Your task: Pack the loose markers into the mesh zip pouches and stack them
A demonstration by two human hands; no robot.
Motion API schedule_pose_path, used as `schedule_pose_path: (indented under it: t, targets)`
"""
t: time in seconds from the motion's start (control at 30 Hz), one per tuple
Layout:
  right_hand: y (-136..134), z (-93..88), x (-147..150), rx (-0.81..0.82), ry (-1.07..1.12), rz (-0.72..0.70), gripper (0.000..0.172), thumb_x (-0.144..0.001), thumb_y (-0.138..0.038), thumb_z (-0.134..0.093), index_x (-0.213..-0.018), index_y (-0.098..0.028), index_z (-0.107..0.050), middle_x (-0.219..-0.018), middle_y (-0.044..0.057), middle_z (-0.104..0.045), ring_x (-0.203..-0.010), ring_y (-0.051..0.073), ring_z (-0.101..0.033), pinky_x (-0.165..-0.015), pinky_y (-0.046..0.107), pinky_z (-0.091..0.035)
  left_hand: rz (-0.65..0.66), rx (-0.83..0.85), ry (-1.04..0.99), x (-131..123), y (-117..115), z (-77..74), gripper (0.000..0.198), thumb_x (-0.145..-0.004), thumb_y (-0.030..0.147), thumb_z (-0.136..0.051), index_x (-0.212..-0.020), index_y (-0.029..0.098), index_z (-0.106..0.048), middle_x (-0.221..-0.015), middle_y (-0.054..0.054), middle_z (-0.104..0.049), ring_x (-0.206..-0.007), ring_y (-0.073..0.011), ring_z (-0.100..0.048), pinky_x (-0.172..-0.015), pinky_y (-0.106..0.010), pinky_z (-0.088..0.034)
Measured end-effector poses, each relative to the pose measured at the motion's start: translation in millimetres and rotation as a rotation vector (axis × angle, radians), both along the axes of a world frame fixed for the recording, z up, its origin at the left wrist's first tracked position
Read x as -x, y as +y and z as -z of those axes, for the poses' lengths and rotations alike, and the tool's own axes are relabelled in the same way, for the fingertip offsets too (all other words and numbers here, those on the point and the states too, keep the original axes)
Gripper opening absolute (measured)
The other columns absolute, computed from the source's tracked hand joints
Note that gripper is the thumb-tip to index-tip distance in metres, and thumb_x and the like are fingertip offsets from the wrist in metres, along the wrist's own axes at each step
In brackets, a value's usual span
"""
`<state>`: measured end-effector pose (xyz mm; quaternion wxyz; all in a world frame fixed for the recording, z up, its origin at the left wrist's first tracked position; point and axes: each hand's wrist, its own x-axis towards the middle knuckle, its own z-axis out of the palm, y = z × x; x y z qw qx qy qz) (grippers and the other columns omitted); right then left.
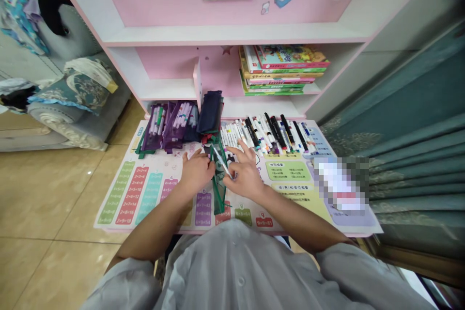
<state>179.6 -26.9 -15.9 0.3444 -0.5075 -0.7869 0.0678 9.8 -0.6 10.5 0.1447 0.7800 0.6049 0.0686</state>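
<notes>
Between my hands lies a green mesh pencil pouch [218, 193], stretched lengthwise toward me on the desk. My left hand [198, 172] grips the pouch's left edge with thumb and forefinger, its other fingers bent. A white marker [221, 159] slants over the pouch, its near end pinched by my right hand [246, 172]. The right hand's other fingers reach forward, toward the row of markers. Whether the marker's far end is inside the pouch or on top of it, I cannot tell. Several white and black markers [278, 131] lie side by side just beyond my right hand.
Purple mesh pouches [154, 128] filled with markers lie at the back left, beside a stack of dark empty-looking pouches [210, 111]. Books [281, 75] are piled on the shelf. A blurred-out object [340, 184] is at the desk's right, near the curtain [417, 145].
</notes>
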Motion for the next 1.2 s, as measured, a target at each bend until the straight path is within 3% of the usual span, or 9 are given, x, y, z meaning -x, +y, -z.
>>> schedule_pose_path:
  t: [0.6, 0.9, 1.1, 1.2]
  targets:
    - [-9.4, -4.1, 4.8, 0.128, 0.035, 0.032, 0.019, -0.058, -0.018, -0.061, -0.045, -0.02, -0.048, -0.131, 0.01, -0.064, -0.139, 0.039, -0.038, -0.106, 0.057, -0.031, 0.01, -0.002, 0.008, 0.6, 0.0, -1.2, 0.036, -0.09, 0.024, -0.039, -0.065, 0.018, -0.063, -0.104, -0.009, -0.074, -0.132, -0.0303, -0.051, -0.111, -0.068, -0.025]
    - [-6.3, 14.5, 17.9, 0.162, -0.097, -0.071, 0.019, -0.077, -0.025, -0.064, -0.06, -0.018, -0.063, -0.138, 0.014, -0.056, -0.144, 0.039, -0.029, -0.107, 0.061, -0.032, 0.005, -0.036, 0.002, -1.4, -2.1, 4.8, 0.034, -0.091, 0.026, -0.04, -0.071, 0.019, -0.067, -0.107, -0.008, -0.074, -0.132, -0.0295, -0.051, -0.112, -0.066, -0.025]
    - [-2.8, 16.6, 16.1, 0.31, -0.242, -0.085, 0.011, -0.079, -0.026, -0.067, -0.074, -0.017, -0.072, -0.144, 0.018, -0.048, -0.146, 0.042, -0.022, -0.107, 0.068, -0.03, 0.0, -0.028, 0.005, -1.0, -2.2, 3.8, 0.036, -0.092, 0.028, -0.04, -0.07, 0.019, -0.067, -0.115, -0.009, -0.073, -0.134, -0.0292, -0.049, -0.113, -0.065, -0.023]
    - [-0.7, 17.9, 14.1, 0.276, -0.236, -0.104, 0.011, -0.079, -0.027, -0.067, -0.078, -0.018, -0.073, -0.143, 0.017, -0.049, -0.144, 0.041, -0.026, -0.106, 0.067, -0.032, 0.004, -0.007, 0.011, -1.3, -2.5, 0.3, 0.035, -0.092, 0.028, -0.04, -0.072, 0.019, -0.068, -0.116, -0.009, -0.072, -0.134, -0.0296, -0.048, -0.113, -0.064, -0.023]
